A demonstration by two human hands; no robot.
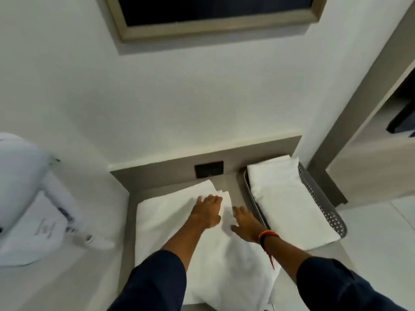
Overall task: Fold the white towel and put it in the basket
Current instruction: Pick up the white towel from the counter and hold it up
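A white towel (pixel 170 221) lies spread on the grey-brown bench top in front of me, its far right corner showing several stacked layers. My left hand (pixel 207 211) rests flat on that far part, fingers apart. My right hand (pixel 244 223) presses flat on the towel's right edge, next to the basket, with an orange band on its wrist. The grey perforated basket (pixel 323 198) stands to the right on the bench and holds a folded white towel (pixel 287 200) that fills it.
A bed with white linen and a pillow (pixel 20 176) lies at the left. A dark socket plate (pixel 208 169) sits on the low back panel behind the towel. A framed dark picture (pixel 213 16) hangs above. A wooden shelf unit (pixel 381 135) stands at the right.
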